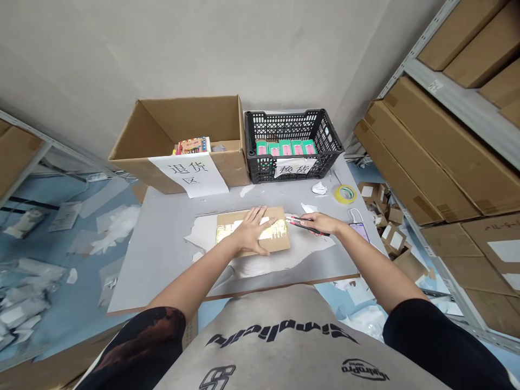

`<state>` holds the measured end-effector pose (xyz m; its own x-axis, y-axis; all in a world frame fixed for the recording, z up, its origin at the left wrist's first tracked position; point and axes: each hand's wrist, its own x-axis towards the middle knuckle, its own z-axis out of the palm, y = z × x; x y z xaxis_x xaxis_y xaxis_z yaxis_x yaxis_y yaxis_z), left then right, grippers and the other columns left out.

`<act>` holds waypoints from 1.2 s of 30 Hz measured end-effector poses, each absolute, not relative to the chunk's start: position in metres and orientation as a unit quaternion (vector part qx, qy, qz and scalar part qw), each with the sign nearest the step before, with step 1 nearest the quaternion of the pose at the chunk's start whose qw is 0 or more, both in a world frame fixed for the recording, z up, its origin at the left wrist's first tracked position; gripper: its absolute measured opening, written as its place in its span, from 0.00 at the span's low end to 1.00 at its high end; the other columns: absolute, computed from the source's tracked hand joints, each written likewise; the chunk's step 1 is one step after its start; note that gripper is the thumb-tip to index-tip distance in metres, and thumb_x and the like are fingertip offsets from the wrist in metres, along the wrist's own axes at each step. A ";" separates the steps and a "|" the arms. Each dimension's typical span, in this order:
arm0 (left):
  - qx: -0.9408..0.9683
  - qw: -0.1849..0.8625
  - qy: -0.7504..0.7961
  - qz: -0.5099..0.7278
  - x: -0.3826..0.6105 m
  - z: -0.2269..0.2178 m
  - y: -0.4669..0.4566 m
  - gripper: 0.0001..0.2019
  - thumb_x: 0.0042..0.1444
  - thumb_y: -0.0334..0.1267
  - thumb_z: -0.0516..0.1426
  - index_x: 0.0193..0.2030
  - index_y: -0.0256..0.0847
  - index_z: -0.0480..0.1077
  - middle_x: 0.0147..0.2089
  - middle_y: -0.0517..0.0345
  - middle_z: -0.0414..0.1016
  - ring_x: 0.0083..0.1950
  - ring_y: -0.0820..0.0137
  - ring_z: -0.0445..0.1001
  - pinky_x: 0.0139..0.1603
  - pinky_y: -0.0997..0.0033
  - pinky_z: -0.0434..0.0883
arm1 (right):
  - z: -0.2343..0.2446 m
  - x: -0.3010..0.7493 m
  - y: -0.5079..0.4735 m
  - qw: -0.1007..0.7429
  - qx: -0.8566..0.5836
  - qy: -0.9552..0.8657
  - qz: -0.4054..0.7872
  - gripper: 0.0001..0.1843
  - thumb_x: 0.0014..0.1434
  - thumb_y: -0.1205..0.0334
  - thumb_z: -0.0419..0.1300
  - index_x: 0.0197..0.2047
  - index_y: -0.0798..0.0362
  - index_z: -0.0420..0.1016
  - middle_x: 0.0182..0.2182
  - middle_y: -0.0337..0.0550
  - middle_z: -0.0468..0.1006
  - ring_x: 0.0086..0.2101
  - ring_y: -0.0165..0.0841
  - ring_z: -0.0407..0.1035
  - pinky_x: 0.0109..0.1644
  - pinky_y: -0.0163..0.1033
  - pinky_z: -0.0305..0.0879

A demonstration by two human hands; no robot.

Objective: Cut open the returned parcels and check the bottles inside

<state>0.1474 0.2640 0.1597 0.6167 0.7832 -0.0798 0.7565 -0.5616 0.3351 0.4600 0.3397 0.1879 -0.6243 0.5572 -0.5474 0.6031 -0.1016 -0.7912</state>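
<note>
My left hand point(254, 231) lies flat with spread fingers on a flat brown cardboard package point(281, 233), which has a shiny gold-and-white patch point(227, 234) on its top. A torn white wrapping sheet point(203, 234) lies under the package. My right hand point(320, 223) is just right of the package and grips two slim black-and-red pen-like tools point(306, 226), their tips pointing left. I cannot tell exactly what these tools are. They stop just short of the package's right edge.
A grey worktable point(162, 271) carries an open cardboard box point(187, 122) with colourful items and a paper sign, and a black plastic crate point(292, 130) with green-and-pink boxes. A tape roll point(345, 194) and a cabled phone point(359, 230) lie right. Shelves of cartons stand right; scraps litter the floor.
</note>
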 end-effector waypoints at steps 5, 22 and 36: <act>0.886 0.159 0.432 0.054 0.148 0.160 0.260 0.62 0.34 0.65 0.65 0.73 0.40 0.47 0.75 0.36 0.31 0.74 0.38 0.34 0.69 0.40 0.37 | 0.194 0.456 0.338 0.030 0.433 0.680 -0.591 0.28 0.57 0.36 0.57 0.46 0.51 0.76 0.15 0.31 0.64 0.15 0.24 0.55 0.17 0.30 0.51; 0.880 0.189 0.433 0.042 0.148 0.167 0.268 0.62 0.33 0.66 0.65 0.72 0.38 0.49 0.74 0.35 0.39 0.73 0.40 0.41 0.70 0.45 0.43 | 0.187 0.482 0.292 0.020 0.452 0.644 -0.617 0.28 0.58 0.37 0.56 0.48 0.51 0.75 0.17 0.31 0.67 0.16 0.26 0.58 0.19 0.31 0.54; 0.787 0.126 0.586 0.146 0.112 0.176 0.202 0.44 0.49 0.64 0.60 0.69 0.47 0.56 0.75 0.44 0.40 0.75 0.44 0.35 0.71 0.41 0.42 | 0.165 0.437 0.275 -0.282 0.526 0.401 -0.695 0.20 0.53 0.48 0.63 0.43 0.47 0.64 0.25 0.36 0.74 0.28 0.32 0.72 0.35 0.37 0.69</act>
